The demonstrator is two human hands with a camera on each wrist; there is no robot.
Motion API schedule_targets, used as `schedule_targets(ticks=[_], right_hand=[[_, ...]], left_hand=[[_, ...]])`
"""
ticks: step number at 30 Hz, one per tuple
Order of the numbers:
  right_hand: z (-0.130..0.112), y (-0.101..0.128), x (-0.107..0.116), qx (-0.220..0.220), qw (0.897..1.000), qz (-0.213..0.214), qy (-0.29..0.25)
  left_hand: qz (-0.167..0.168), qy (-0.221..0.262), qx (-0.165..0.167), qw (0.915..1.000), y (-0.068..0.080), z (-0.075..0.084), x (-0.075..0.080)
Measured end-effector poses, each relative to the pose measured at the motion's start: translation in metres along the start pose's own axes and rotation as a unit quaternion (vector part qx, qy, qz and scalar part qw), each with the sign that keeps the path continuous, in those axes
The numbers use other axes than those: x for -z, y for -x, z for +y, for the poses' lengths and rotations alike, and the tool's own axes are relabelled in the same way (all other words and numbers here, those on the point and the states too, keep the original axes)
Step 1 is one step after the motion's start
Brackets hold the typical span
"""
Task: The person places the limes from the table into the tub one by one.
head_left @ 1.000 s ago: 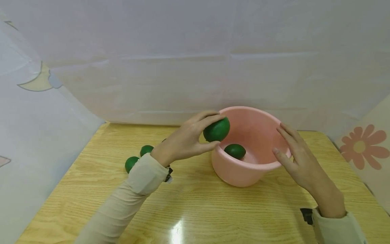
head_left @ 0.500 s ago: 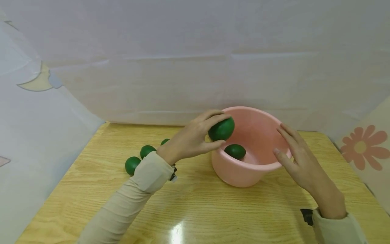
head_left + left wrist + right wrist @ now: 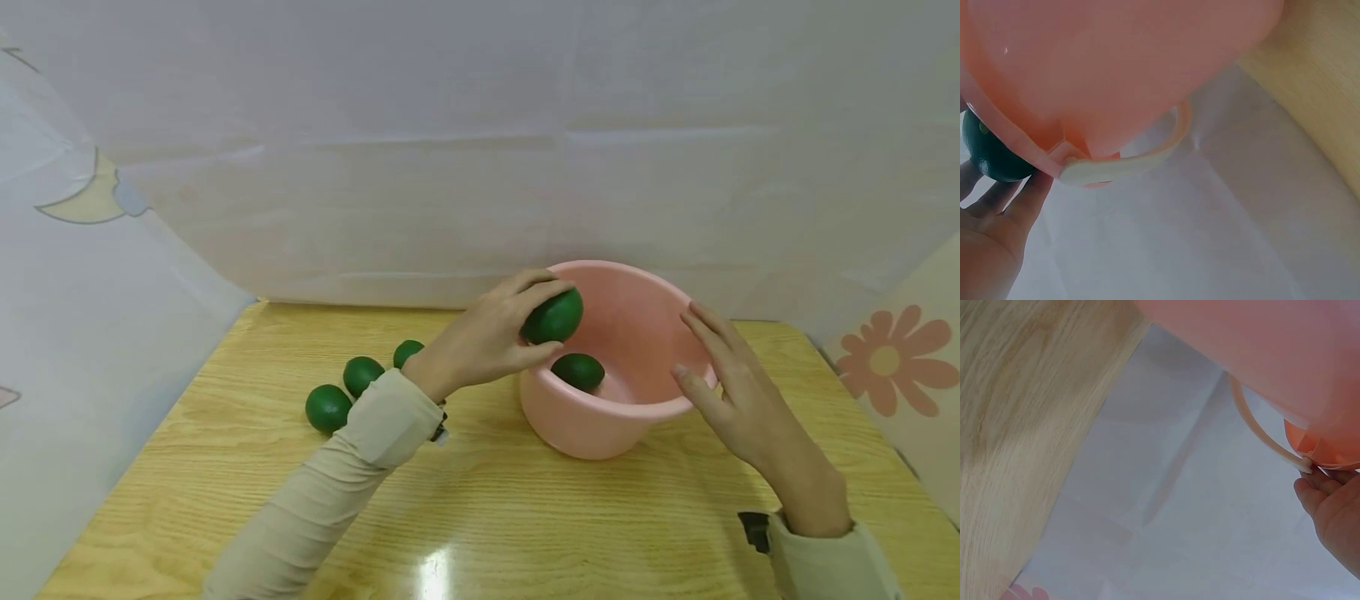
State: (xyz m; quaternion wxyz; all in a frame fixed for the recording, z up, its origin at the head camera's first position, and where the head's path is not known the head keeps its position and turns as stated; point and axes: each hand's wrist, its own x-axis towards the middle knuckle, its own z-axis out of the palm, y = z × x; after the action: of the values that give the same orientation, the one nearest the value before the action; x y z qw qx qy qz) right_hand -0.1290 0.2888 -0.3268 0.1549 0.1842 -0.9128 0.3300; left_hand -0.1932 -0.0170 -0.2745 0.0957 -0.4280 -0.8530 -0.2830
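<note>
My left hand [image 3: 501,329] grips a dark green oval fruit [image 3: 555,315], avocado-like, with fingers over its top and thumb below. It holds the fruit at the left rim of a pink plastic bucket [image 3: 588,433]. Inside, another such fruit [image 3: 578,372] lies on the bottom. My right hand [image 3: 738,404] rests at the right rim, its fingers extended and its thumb apart from them. The bucket's pale handle [image 3: 1260,432] meets the rim by the right fingertips. In the left wrist view, the held fruit [image 3: 996,153] shows just past the rim.
Several more green fruits, such as the nearest one [image 3: 327,408], lie on the wooden table [image 3: 480,508] left of the bucket, beside my left sleeve [image 3: 337,479]. A pale sheet [image 3: 420,217] hangs right behind the table's back edge.
My left hand has moved slightly right with the fruit, further over the rim. More of the fruits on the table show behind the sleeve. My right hand and the bucket stay put.
</note>
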Motion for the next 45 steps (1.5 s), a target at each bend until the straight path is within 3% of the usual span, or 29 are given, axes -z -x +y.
schedule_targets(ticks=[12,23,37,45], right_hand=[[0.000,0.000,0.000,-0.003,1.000,-0.004,0.002],[0.000,0.001,0.002,-0.008,1.000,-0.010,-0.001],[0.001,0.002,0.004,-0.009,1.000,-0.022,0.014],[0.000,0.002,0.004,-0.009,0.999,-0.024,0.024]], left_hand=[[-0.013,0.006,0.006,0.9999,-0.007,-0.001,-0.007],[-0.056,0.006,0.040,0.9976,-0.016,0.000,-0.009],[-0.096,-0.014,0.056,0.9937,-0.027,0.003,-0.010],[-0.100,-0.012,0.061,0.9930,-0.030,0.000,-0.015]])
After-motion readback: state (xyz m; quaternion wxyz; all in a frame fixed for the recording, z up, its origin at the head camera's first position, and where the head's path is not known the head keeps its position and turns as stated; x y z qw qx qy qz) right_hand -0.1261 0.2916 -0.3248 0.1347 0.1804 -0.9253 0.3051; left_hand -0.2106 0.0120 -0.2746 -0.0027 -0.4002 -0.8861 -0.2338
